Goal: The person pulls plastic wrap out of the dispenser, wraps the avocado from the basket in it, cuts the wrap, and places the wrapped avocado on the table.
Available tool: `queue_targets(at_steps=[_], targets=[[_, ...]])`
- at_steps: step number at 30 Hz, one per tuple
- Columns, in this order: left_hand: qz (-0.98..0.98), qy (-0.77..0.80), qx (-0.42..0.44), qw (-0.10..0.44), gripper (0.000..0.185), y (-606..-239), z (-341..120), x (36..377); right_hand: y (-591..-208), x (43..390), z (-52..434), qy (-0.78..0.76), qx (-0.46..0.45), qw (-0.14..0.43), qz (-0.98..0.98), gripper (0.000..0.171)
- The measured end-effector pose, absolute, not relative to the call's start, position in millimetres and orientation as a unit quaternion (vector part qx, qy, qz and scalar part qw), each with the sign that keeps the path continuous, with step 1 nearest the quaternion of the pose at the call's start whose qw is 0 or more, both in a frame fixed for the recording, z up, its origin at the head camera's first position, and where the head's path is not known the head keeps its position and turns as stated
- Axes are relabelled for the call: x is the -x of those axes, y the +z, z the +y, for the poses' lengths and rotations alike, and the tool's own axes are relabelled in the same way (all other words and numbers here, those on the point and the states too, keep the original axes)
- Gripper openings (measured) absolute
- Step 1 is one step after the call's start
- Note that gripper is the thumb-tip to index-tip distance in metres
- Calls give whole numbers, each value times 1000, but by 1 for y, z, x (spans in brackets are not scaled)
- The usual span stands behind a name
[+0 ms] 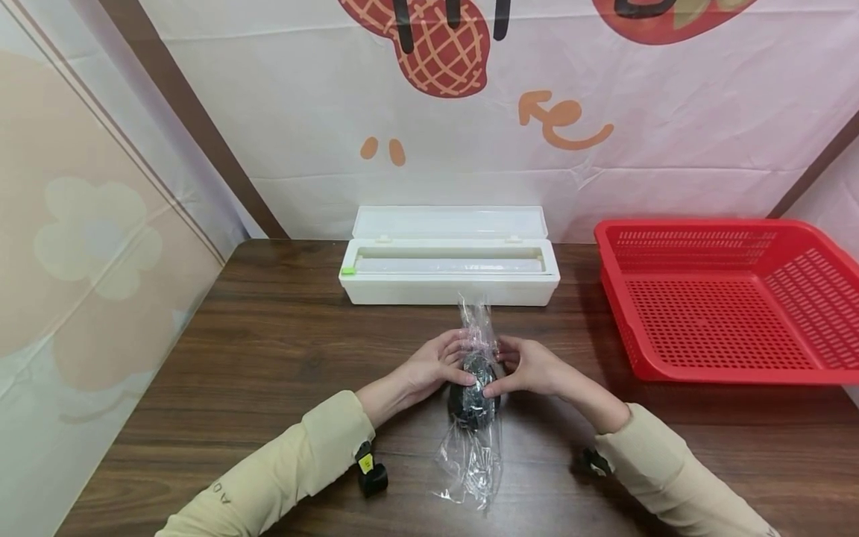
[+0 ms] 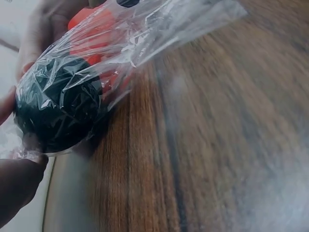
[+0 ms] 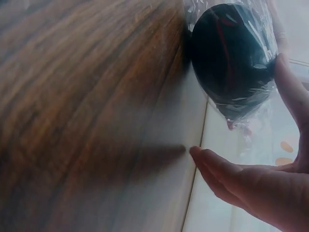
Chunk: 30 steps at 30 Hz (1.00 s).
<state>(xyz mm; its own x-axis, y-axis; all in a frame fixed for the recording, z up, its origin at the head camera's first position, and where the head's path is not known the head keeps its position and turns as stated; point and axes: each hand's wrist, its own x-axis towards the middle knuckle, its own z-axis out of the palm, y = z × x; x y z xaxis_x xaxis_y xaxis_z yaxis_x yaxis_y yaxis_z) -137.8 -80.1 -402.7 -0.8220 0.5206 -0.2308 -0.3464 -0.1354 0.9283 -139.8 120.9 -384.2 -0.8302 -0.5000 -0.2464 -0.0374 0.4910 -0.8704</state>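
A dark green-black oval fruit (image 1: 473, 399) lies wrapped in clear plastic film (image 1: 473, 462) on the table. The film's loose ends stick out beyond both ends of it. My left hand (image 1: 439, 364) holds the wrapped fruit at its far end, thumb on top and fingers curled at the gathered film. From the other side my right hand (image 1: 530, 367) touches the fruit with its thumb. In the right wrist view the right fingers (image 3: 227, 176) stretch out below the fruit, apart from it.
Behind the hands stands a white film dispenser box (image 1: 448, 291), lid raised, a roll inside and a green slider at its left end. A red plastic basket (image 1: 745, 375) sits to the right on the brown wooden table (image 1: 268, 358). A printed cloth (image 1: 282, 97) hangs behind.
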Motion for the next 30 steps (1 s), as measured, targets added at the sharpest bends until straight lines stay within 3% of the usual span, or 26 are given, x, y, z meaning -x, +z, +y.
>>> queue_targets(at_steps=[15, 30], targets=[[619, 729, -104, 273, 66, -400, -82, 136, -385, 137, 117, -553, 234, 155, 784, 119], [643, 710, -110, 266, 60, -401, -84, 137, -384, 131, 114, -600, 263, 109, 748, 112]])
